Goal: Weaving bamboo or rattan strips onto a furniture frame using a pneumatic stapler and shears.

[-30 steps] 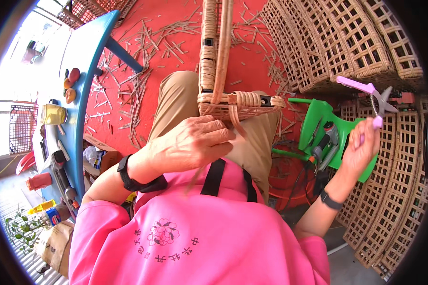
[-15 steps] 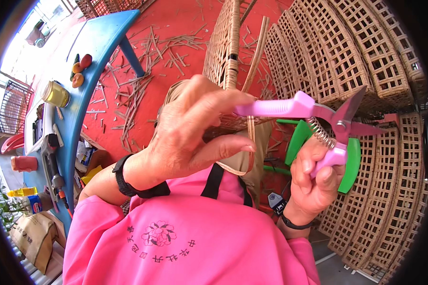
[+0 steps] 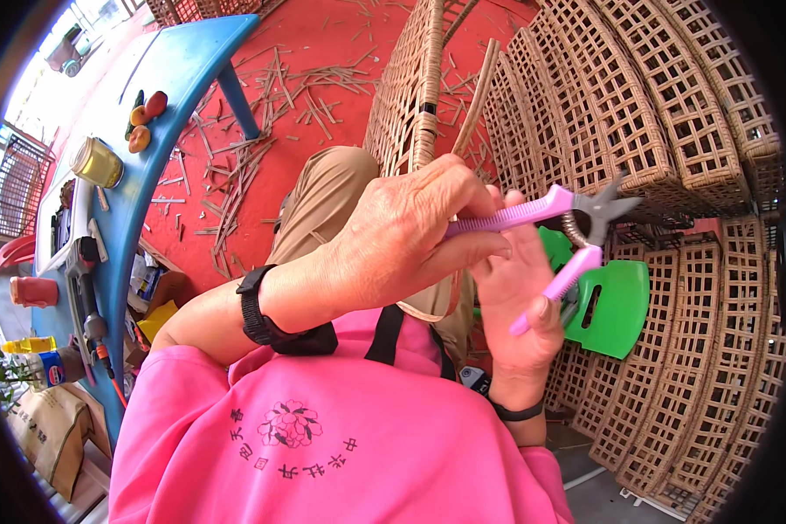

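In front of my chest are pruning shears [image 3: 528, 210] with pink handles, a coil spring and short metal blades spread apart, pointing right. My left hand [image 3: 384, 231] is closed round the end of their upper handle. Beside them my right hand [image 3: 513, 310] has its palm up and fingers stretched out. The lower handle lies loosely by its thumb, the fingers not wrapped round it. Beyond my hands a woven wicker piece [image 3: 408, 92] stands upright near my knees. Loose flat strips [image 3: 478, 100] rise from its right side, and one curls below my left hand.
Stacked wicker baskets [image 3: 624, 96] fill the right side, near a green plastic stool [image 3: 618, 306]. At left a blue table [image 3: 179, 65] carries fruit [image 3: 148, 109], a glass jar [image 3: 98, 162] and tools. Cut strips [image 3: 227, 188] litter the red floor.
The shears have shifted slightly and turned. My right hand has gone from curled round the lower handle to stretched-out fingers, moving left. My left hand has moved right and closed more firmly on the upper handle.
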A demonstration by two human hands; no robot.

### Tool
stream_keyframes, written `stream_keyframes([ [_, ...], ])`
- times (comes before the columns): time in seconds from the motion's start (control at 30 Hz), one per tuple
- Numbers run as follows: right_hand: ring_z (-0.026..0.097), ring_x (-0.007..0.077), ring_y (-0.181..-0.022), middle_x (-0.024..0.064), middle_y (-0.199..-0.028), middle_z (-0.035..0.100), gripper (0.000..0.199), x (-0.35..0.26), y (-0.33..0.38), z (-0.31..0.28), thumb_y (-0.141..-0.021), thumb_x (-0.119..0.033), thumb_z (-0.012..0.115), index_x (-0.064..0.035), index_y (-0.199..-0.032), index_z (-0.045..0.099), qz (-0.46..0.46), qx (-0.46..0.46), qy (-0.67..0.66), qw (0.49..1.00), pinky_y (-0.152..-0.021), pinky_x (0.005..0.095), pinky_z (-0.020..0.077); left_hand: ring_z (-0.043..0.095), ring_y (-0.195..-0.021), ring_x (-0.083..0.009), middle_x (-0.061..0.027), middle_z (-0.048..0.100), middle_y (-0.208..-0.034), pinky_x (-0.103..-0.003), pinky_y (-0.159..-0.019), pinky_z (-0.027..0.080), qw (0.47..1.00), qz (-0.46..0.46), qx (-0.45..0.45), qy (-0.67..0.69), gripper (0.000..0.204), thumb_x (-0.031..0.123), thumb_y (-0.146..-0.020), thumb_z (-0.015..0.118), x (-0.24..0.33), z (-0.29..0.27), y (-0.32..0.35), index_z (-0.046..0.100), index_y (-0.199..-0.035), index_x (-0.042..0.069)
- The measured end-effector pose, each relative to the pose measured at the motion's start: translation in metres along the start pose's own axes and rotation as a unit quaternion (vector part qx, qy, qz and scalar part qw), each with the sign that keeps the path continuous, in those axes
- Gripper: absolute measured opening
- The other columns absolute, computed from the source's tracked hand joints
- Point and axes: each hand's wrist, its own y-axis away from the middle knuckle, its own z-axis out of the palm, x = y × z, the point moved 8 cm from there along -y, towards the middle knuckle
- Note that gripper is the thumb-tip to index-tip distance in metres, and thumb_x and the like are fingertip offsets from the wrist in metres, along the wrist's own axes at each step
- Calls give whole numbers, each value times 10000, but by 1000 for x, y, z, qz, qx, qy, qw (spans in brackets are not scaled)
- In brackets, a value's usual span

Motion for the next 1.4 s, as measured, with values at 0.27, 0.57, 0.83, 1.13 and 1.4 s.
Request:
stream_keyframes([
  [0.27, 316, 399, -1440, 254, -1522, 361, 1030, 0, 10, -24, -721, -340, 761, 38, -1521, 235, -13, 39, -52, 998, -1200, 469, 229, 634, -743, -270, -80, 600, -840, -380, -666, 525, 988, 117, -89, -41, 233, 151, -825, 760, 8, 22, 9, 679, -1023, 59],
  [0.57, 542, 292, -1194, 163, -1262, 576, 816, -65, -2, -47, -676, -224, 791, 17, -1388, 474, -121, 19, 597, 793, -1064, 425, 387, 660, -860, -286, -72, 607, -987, -376, -678, 541, 985, -3, -48, -166, 213, 231, -894, 675, -44, 3, -10, 699, -1057, 95],
  [0.83, 562, 307, -1088, 109, -1165, 599, 726, -49, -20, -35, -671, -155, 834, -78, -1329, 537, -168, -69, 848, 499, -941, 449, 419, 638, -832, -190, -60, 601, -845, -322, -738, 509, 994, -58, -87, 29, 118, 118, -874, 701, -76, 6, -10, 722, -960, 40],
  [1.13, 567, 276, -1047, 79, -1092, 582, 679, -51, -23, -23, -674, -116, 832, -114, -1304, 579, -255, -95, 873, 404, -915, 439, 428, 604, -834, -148, -41, 591, -837, -288, -751, 481, 995, -55, -74, 26, 99, 114, -880, 703, -75, 7, -7, 728, -943, 42],
  [1.4, 561, 258, -966, 65, -990, 557, 681, -52, -37, -21, -665, -86, 821, -134, -1301, 584, -270, -169, 866, 386, -847, 423, 429, 616, -820, -169, -31, 609, -880, -307, -746, 486, 995, -69, -57, 35, 103, 130, -874, 710, -67, 6, 0, 719, -933, 46],
])
